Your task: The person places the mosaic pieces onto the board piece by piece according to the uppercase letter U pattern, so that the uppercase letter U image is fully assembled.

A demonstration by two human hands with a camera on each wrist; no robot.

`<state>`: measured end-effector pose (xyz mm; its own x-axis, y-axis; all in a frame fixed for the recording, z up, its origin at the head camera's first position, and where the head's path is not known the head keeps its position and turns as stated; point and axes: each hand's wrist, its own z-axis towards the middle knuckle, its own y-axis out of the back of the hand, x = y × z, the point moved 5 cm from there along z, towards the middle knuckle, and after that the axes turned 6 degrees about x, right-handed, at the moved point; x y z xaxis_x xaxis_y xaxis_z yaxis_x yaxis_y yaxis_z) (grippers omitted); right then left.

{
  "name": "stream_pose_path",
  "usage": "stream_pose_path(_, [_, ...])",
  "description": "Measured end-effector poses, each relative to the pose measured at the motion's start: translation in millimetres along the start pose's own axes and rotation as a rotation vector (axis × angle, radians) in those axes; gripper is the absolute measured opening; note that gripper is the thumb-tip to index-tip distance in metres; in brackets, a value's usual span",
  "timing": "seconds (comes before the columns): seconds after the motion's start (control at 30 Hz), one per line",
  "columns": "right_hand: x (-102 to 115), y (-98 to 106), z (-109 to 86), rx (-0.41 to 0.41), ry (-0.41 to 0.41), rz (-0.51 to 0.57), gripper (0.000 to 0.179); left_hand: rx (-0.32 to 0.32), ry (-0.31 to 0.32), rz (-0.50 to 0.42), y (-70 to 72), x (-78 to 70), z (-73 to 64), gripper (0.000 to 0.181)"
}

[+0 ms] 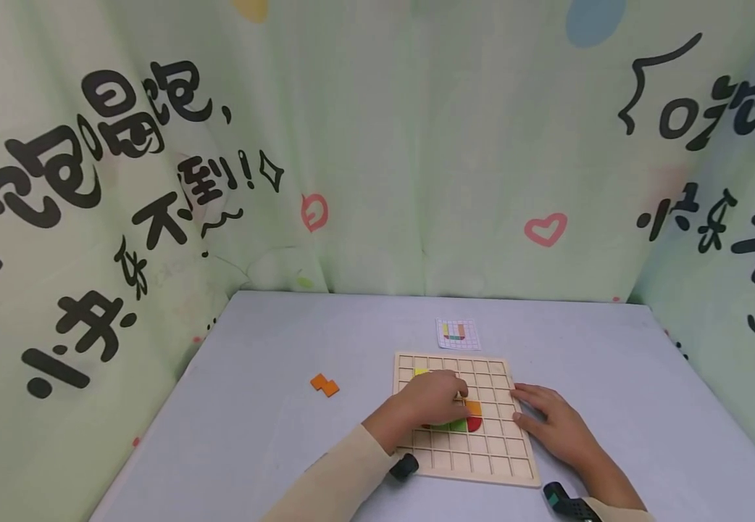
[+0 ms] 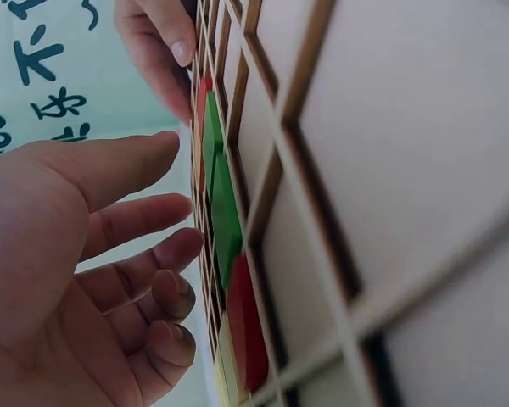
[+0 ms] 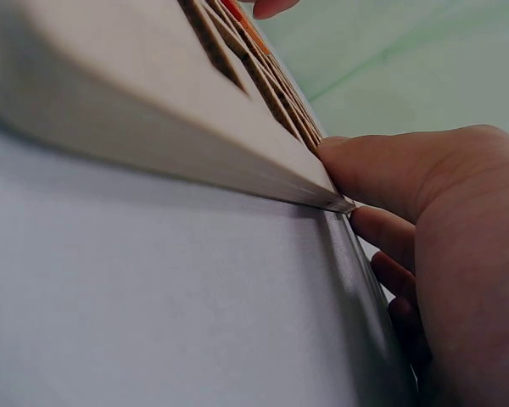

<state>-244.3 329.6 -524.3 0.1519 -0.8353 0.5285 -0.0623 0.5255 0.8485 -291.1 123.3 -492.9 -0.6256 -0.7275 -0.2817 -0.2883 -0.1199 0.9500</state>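
A wooden grid board (image 1: 495, 464) lies on the table, holding a yellow piece (image 1: 421, 371), a green piece (image 1: 459, 426), an orange piece (image 1: 474, 408) and a red piece (image 1: 474, 424). Over the board is my left hand (image 1: 431, 399), hiding part of the pieces. In the left wrist view its thumb and fingers are apart with nothing between them, close to the green piece (image 2: 223, 203) and another red piece (image 2: 248, 326). My right hand (image 1: 556, 424) touches the board's right edge with thumb and fingers extended; the right wrist view shows the thumb (image 3: 365, 170) against that edge.
Left of the board, a stepped orange piece (image 1: 324, 385) lies loose on the white table (image 1: 253, 435). Behind the board is a small card (image 1: 458, 334) with a coloured grid pattern. A printed curtain (image 1: 377, 181) encloses the back and sides.
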Motion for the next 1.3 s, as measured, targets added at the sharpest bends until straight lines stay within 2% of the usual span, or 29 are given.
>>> stream_pose_path(0.2, [-1.0, -0.2, -0.1, 0.003, -0.006, 0.013, 0.053, -0.007, 0.013, -0.005, 6.2, 12.6, -12.7, 0.027])
stream_pose_path(0.5, [-1.9, 1.5, 0.3, -0.005, -0.002, 0.008, 0.054, 0.002, 0.102, -0.026, 21.1, 33.8, -35.9, 0.031])
stream_pose_path(0.73, [-2.7, -1.4, 0.9, -0.003, 0.002, 0.008, 0.054, -0.026, 0.143, 0.001, 23.2, 56.3, -54.6, 0.03])
stream_pose_path(1.0, [-3.3, -0.6, 0.1, -0.002, -0.014, 0.013, 0.056, -0.024, 0.232, -0.008, 25.6, 79.3, -74.8, 0.03])
stream_pose_path(1.13, [-3.0, -2.7, 0.1, 0.003, -0.026, 0.003, 0.057, -0.018, 0.236, 0.006, 27.4, 92.2, -83.7, 0.031])
stream_pose_path(1.3, [-2.2, -2.6, 1.1, 0.001, -0.021, 0.0, 0.057, -0.044, 0.236, 0.031, 32.0, 109.4, -93.3, 0.028])
